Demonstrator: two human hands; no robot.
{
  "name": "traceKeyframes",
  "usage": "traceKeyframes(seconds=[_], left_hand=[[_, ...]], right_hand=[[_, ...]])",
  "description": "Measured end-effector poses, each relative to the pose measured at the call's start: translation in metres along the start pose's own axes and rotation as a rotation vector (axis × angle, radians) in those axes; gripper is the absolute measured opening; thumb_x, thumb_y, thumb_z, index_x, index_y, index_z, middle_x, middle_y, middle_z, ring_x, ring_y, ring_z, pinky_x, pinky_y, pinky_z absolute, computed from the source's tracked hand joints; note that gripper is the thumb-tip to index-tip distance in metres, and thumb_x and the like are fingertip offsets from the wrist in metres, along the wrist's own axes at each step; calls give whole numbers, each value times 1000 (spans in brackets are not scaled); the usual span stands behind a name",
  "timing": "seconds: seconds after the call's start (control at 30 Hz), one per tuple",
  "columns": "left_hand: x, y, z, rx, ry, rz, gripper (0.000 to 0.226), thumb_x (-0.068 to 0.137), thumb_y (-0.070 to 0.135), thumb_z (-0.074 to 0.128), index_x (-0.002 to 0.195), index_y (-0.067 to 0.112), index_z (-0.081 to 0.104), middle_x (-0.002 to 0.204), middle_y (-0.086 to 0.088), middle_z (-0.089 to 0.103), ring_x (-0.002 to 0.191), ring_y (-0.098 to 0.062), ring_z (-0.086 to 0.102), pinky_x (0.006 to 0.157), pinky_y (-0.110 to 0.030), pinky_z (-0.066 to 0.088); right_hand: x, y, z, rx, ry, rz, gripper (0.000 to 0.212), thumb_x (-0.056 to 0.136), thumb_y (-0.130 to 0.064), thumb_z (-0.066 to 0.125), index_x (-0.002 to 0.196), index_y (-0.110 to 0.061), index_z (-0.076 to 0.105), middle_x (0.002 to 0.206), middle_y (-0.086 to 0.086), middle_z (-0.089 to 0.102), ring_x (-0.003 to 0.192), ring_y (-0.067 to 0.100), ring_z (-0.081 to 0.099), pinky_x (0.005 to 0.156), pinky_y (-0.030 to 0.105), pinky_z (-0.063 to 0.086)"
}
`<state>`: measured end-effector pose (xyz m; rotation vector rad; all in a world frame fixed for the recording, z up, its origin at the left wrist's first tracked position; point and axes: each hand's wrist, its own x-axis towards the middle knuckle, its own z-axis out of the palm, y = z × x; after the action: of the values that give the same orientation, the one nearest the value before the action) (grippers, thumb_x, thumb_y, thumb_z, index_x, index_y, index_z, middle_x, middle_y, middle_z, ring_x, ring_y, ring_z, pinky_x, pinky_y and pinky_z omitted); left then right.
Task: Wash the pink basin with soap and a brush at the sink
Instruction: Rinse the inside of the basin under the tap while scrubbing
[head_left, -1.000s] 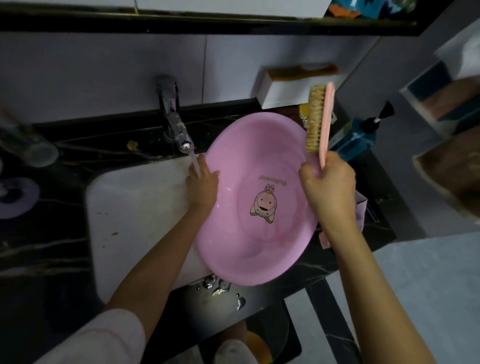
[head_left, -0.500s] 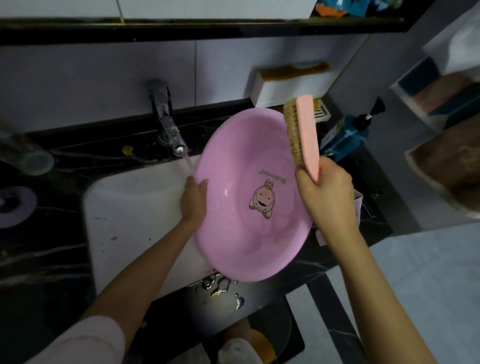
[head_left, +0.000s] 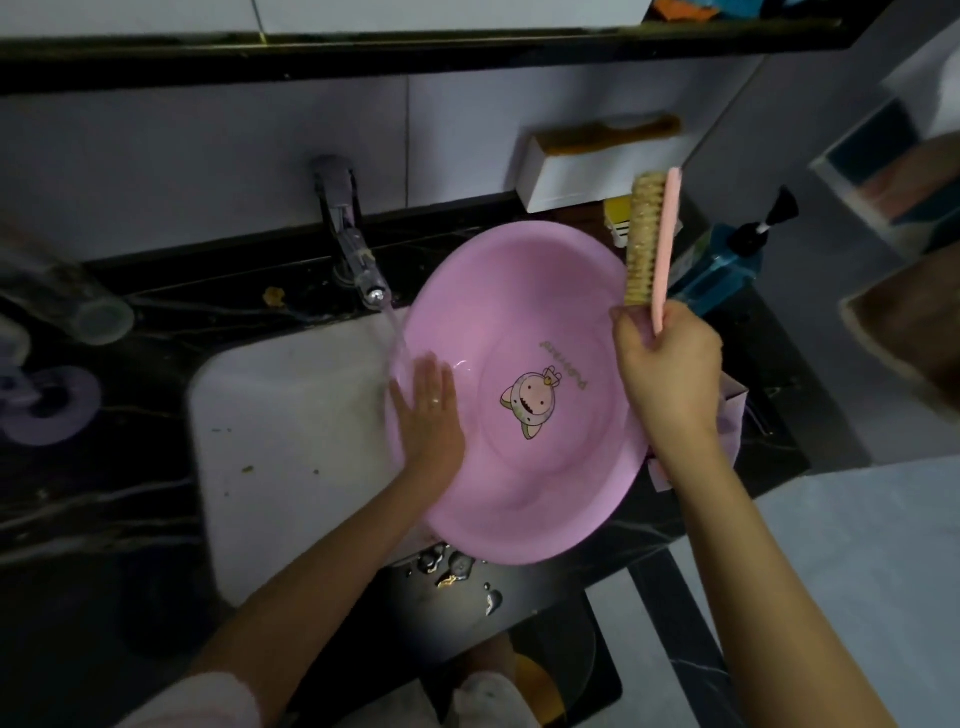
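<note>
A pink basin (head_left: 524, 499) with a cartoon print on its floor leans tilted over the right side of the white sink (head_left: 291, 447). My left hand (head_left: 431, 415) lies flat with fingers spread on the basin's inner left wall, just under the running water. My right hand (head_left: 667, 374) grips the handle of a pink scrubbing brush (head_left: 652, 244), held upright above the basin's right rim, its tan bristles facing left. The tap (head_left: 358, 260) pours a thin stream onto the basin's left edge.
A blue pump bottle (head_left: 727, 265) stands right of the basin on the black counter (head_left: 104, 509). A white box (head_left: 582, 171) sits against the tiled wall. A glass (head_left: 78, 306) and a purple ring (head_left: 52, 405) lie at far left. Water drops sit on the counter's front edge.
My left hand has shifted from gripping the basin's left rim to lying flat inside it under the water. The brush has turned upright, away from the basin.
</note>
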<state>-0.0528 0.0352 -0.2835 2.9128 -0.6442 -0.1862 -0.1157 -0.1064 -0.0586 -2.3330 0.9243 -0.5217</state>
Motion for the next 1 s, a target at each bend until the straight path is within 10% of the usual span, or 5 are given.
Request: traceKeyframes(seconds=[0.23,0.4,0.57,0.67,1.0], left_hand=[[39,-31,-4,179,98,239,57,92,27,26,148,17,28,155,-5,25,143,-25,22,117,-47,-5],[-7,-1,1,60,-175,162,62,95,31,13,147,7,-11,155,-11,-16,145,-28,-9,115,-46,-10],[10,-35,-4,149,-39,282,65,94,27,43,150,12,15,158,-8,11,146,-22,12,114,-50,2],[42,-53,-19,168,66,199,66,82,12,61,144,14,36,151,-6,33,139,-23,33,106,-63,16],[-48,-21,-13,-553,-171,-302,76,96,17,45,147,-2,-6,155,-22,-10,142,-37,4,111,-40,23]], right_hand=[[-18,-5,1,-61,29,-36,23,91,-26,56,95,-4,60,87,13,67,76,28,65,65,41,55],[-25,-7,2,-60,77,-33,22,90,-24,55,93,-3,60,88,14,68,75,29,65,60,34,52],[-33,-4,4,-51,74,-23,20,89,-20,56,91,0,60,85,17,67,73,30,63,60,37,52],[-40,-2,6,-25,86,-13,21,90,-21,56,93,0,60,87,15,67,73,24,63,51,22,46],[-53,-18,7,70,117,-56,11,87,-14,59,84,-3,58,71,1,57,54,-4,47,44,7,37]])
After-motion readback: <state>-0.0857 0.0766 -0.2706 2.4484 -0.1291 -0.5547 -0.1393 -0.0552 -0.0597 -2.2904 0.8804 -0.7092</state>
